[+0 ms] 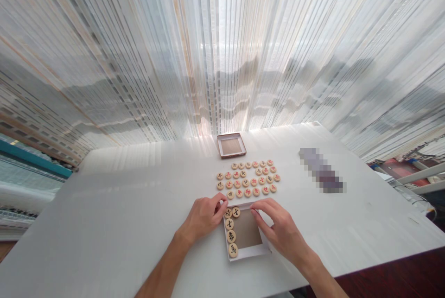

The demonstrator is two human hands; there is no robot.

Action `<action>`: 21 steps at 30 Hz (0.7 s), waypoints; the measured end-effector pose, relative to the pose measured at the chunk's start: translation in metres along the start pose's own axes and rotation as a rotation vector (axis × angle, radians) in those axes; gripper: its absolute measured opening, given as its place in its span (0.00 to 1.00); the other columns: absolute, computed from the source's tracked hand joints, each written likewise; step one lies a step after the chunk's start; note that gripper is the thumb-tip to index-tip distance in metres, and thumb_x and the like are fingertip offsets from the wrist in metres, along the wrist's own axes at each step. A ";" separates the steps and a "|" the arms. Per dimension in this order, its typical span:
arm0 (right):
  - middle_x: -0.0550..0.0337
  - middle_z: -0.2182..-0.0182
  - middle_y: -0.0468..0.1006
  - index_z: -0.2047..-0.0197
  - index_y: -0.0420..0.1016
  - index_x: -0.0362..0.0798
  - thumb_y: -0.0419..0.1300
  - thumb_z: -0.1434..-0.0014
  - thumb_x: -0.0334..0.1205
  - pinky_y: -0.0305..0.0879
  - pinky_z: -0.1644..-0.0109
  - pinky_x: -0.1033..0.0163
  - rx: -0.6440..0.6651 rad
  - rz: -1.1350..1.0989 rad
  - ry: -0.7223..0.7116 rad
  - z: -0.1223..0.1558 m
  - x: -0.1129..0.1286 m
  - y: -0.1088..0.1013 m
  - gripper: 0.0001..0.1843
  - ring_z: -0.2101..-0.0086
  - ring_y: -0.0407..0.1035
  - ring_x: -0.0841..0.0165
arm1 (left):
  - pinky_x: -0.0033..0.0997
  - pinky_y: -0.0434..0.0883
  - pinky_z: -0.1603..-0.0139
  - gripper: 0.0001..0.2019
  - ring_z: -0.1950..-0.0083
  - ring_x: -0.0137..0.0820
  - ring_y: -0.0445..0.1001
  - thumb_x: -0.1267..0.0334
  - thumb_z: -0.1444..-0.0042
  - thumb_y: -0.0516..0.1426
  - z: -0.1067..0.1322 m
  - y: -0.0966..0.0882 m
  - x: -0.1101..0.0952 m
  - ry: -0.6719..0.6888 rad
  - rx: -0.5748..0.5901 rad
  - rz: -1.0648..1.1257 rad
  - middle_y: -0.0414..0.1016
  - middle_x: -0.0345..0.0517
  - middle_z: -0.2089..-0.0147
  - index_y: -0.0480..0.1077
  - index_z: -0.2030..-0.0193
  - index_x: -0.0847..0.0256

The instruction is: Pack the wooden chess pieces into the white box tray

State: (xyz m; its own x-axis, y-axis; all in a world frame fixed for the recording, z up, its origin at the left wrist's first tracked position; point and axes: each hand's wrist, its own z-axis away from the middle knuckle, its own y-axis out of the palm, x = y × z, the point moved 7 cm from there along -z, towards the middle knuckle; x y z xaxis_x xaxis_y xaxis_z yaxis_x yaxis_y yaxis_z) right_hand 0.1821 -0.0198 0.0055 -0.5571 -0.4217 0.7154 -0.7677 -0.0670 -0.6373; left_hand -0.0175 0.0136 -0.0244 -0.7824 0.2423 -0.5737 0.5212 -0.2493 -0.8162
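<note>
A shallow white box [248, 254] lies in front of me on the table. Along its left side is a column of round wooden xiangqi pieces with black characters [231, 236], and one more piece [236, 212] sits beside the top one. My left hand [206, 212] has its fingers curled, thumb and forefinger closed at the box's far left corner. At the far right corner, my right hand [276, 219] has thumb and forefinger closed on the rim. Beyond the box, several rows of xiangqi pieces with red or black characters [247, 193] lie face up.
A brown-edged box lid [232, 154] lies open side up near the table's far edge. To the right is a blurred-out long object [321, 170]. The white table [139, 205] ends at a translucent striped curtain [215, 57]. Cluttered items [403, 170] stand past the right edge.
</note>
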 end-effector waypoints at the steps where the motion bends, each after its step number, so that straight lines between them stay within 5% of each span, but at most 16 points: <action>1: 0.54 0.59 0.77 0.54 0.75 0.53 0.54 0.31 0.38 0.73 0.54 0.56 -0.032 -0.002 0.005 0.001 -0.005 -0.005 0.08 0.57 0.73 0.61 | 0.27 0.59 0.68 0.14 0.76 0.30 0.69 0.56 0.32 0.47 0.000 -0.001 0.000 0.004 -0.010 0.008 0.74 0.37 0.76 0.73 0.57 0.54; 8: 0.53 0.59 0.79 0.56 0.75 0.52 0.54 0.31 0.43 0.75 0.55 0.56 -0.158 0.032 0.123 0.029 -0.049 -0.023 0.10 0.59 0.75 0.60 | 0.25 0.57 0.73 0.17 0.79 0.25 0.57 0.51 0.33 0.48 -0.001 -0.003 0.008 -0.016 -0.081 0.242 0.60 0.33 0.80 0.71 0.63 0.58; 14: 0.53 0.59 0.80 0.56 0.75 0.51 0.55 0.31 0.43 0.76 0.54 0.56 -0.207 0.041 0.153 0.051 -0.065 -0.031 0.09 0.59 0.76 0.60 | 0.24 0.58 0.76 0.18 0.78 0.25 0.59 0.48 0.34 0.50 -0.008 -0.012 0.030 -0.102 -0.203 0.487 0.61 0.33 0.80 0.68 0.64 0.60; 21: 0.52 0.53 0.78 0.48 0.74 0.53 0.53 0.31 0.40 0.74 0.48 0.49 -0.210 0.202 -0.027 0.020 -0.074 -0.052 0.12 0.53 0.74 0.58 | 0.24 0.63 0.73 0.19 0.76 0.26 0.65 0.46 0.36 0.51 0.006 -0.027 0.037 -0.161 -0.301 0.476 0.66 0.36 0.78 0.70 0.64 0.61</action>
State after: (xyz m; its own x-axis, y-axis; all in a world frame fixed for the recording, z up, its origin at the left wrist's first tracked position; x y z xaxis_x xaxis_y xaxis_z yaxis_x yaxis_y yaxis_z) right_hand 0.2696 -0.0035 -0.0206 -0.6989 -0.4312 0.5706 -0.6925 0.2083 -0.6907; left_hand -0.0630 0.0238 -0.0229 -0.4680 0.0172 -0.8836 0.8835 -0.0127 -0.4682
